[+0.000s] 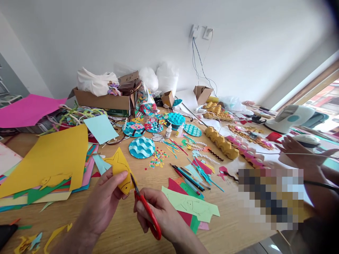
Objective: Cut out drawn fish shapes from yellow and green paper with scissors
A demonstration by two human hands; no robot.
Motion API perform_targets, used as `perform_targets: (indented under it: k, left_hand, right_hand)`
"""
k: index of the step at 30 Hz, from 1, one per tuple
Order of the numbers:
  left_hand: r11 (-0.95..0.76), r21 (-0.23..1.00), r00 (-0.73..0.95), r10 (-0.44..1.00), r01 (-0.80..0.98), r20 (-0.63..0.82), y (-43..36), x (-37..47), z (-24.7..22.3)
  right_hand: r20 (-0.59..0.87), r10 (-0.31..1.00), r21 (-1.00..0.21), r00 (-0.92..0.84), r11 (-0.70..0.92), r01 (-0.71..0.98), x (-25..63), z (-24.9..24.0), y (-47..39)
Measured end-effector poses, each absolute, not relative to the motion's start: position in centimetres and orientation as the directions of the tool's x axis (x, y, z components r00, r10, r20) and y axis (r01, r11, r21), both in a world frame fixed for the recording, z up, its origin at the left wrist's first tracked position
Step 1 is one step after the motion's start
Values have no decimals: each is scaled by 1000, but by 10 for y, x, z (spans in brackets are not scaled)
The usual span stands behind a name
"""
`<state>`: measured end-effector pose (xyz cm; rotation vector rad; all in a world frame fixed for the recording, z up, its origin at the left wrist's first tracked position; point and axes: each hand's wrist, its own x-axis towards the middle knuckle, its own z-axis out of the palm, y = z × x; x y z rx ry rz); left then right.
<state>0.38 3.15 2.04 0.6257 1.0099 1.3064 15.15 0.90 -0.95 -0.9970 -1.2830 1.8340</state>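
Between thumb and fingers, my left hand (107,192) pinches a piece of yellow paper (120,169) with a fish outline drawn on it. My right hand (156,208) is closed round the red handles of a pair of scissors (152,218). The dark blades meet the right edge of the yellow paper; whether they are parted is hard to see. Just right of my right hand lies a pale green paper (190,204) with another drawn fish, on top of red and green sheets. Yellow paper scraps (57,234) lie at lower left.
Stacked coloured sheets, topped by a large yellow one (53,155), cover the left side. Ahead are a blue wavy paper disc (141,147), confetti (158,157), glue bottles (168,131) and pens (189,180). Egg-carton strips (221,143) and another person's hands (299,151) are at right.
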Motion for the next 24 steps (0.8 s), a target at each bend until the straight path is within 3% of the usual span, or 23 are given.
perform_targets:
  k: [24]
  left_hand:
    - [184,873,-55,971,-453,-233,30,20,12]
  right_hand:
    - [-196,863,-925,-465,-320,-204,150,-19,9]
